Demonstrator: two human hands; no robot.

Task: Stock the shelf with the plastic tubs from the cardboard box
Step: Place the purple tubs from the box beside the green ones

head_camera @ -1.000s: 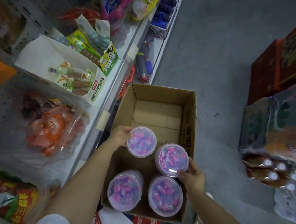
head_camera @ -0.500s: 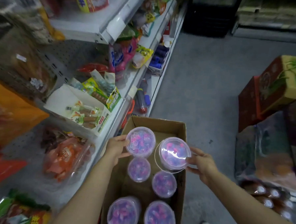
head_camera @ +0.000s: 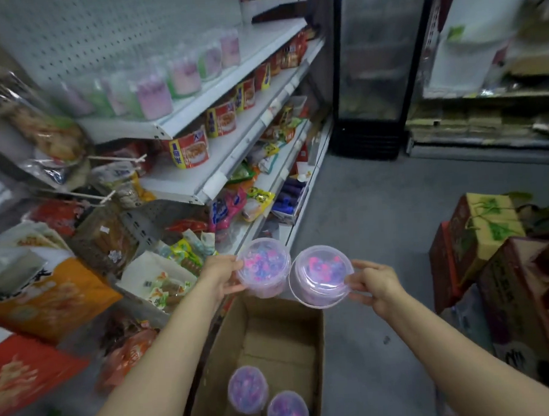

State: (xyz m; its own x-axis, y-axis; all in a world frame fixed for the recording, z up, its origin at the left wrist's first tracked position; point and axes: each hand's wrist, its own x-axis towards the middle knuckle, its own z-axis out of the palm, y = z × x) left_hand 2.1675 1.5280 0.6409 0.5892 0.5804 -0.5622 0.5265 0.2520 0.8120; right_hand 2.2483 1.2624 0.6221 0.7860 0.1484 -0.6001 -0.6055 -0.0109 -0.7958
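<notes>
My left hand point(head_camera: 222, 275) grips a clear plastic tub point(head_camera: 263, 267) of pink and blue pieces by its side, held up above the cardboard box point(head_camera: 315, 342). Beside it, my right hand point(head_camera: 374, 285) holds a second tub point(head_camera: 321, 275) by its rim, tilted toward me. The two tubs almost touch. Down in the open box stand two more tubs point(head_camera: 247, 389) point(head_camera: 287, 410). The top white shelf point(head_camera: 215, 83) at the upper left carries a row of similar pink and green tubs point(head_camera: 156, 93), blurred.
Lower shelves hold red-labelled cups point(head_camera: 189, 150) and snack bags point(head_camera: 49, 302). A black glass-door cooler point(head_camera: 377, 69) stands at the aisle's far end. Stacked cartons point(head_camera: 484, 228) line the right side. Grey floor point(head_camera: 372, 209) runs between them.
Both hands have lifted their tubs higher above the box. The view has tilted up, bringing the top shelf and the cooler into sight.
</notes>
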